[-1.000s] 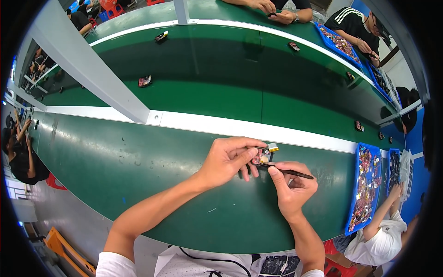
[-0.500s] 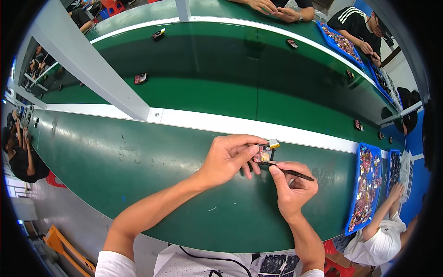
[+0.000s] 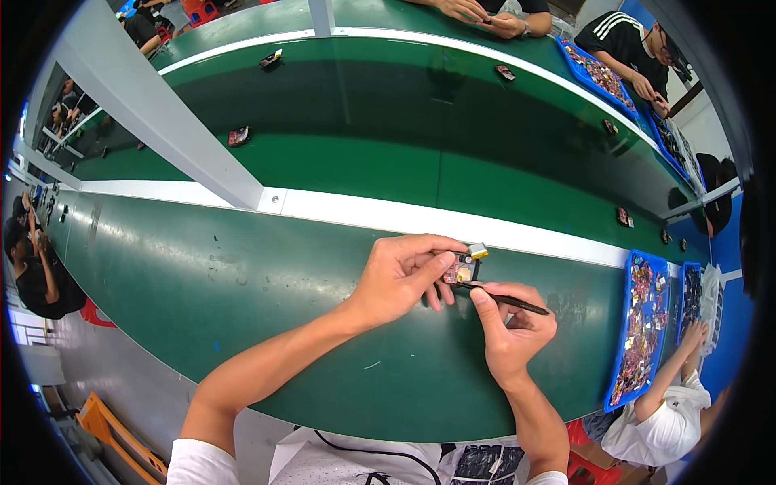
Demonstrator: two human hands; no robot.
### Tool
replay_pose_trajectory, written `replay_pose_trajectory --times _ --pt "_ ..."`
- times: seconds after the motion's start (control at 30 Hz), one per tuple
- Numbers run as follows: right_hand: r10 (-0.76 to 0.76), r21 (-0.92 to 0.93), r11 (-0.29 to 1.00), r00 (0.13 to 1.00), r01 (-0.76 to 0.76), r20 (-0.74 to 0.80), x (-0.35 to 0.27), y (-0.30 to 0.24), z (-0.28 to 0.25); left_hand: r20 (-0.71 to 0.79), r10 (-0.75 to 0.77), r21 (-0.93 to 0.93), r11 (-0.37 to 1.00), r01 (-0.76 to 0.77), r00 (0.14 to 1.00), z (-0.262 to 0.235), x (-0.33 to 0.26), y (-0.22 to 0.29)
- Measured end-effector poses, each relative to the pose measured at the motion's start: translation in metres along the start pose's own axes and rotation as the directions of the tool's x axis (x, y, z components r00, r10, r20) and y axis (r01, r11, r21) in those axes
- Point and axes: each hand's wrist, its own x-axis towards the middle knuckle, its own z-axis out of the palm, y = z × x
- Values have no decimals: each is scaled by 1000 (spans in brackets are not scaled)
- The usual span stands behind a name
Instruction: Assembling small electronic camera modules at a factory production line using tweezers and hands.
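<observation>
My left hand [image 3: 404, 273] pinches a small electronic assembly [image 3: 459, 270] between thumb and fingers, above the green bench. It has a reddish circuit board in a black housing. A silver battery-like block with yellow edging [image 3: 479, 251] sticks out at its upper right. In my right hand [image 3: 516, 327] is a pair of black tweezers [image 3: 519, 304], held like a pen. Their tip meets the lower edge of the assembly; the exact contact is too small to make out.
A blue tray [image 3: 616, 396] full of small red boards stands at the right, with another blue tray [image 3: 689, 265] beyond it. Across a white rail [image 3: 364, 212], a green conveyor belt [image 3: 347, 174] carries several small assemblies. A grey post [image 3: 153, 105] rises at left. Co-workers sit around.
The assemblies on the belt have shifted slightly to the left. My hands, the tweezers and the held assembly stay almost in place.
</observation>
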Motion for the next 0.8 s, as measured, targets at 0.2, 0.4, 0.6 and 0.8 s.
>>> replay_pose_trajectory --times 0.2,0.4,0.6,0.8 --pt "-4 -4 1000 1000 4 2 1 0 0 -2 12 1 1000 -12 1000 -1 1 -1" --pt "7 -5 1000 1000 -7 29 2 0 -1 -22 -4 28 1000 5 1000 1 0 0" --pt "28 -38 999 997 -25 77 2 3 -2 -45 -47 92 994 51 998 1 0 0" --pt "20 15 1000 998 -21 63 7 0 -2 -52 -44 65 997 48 998 -1 1 -2"
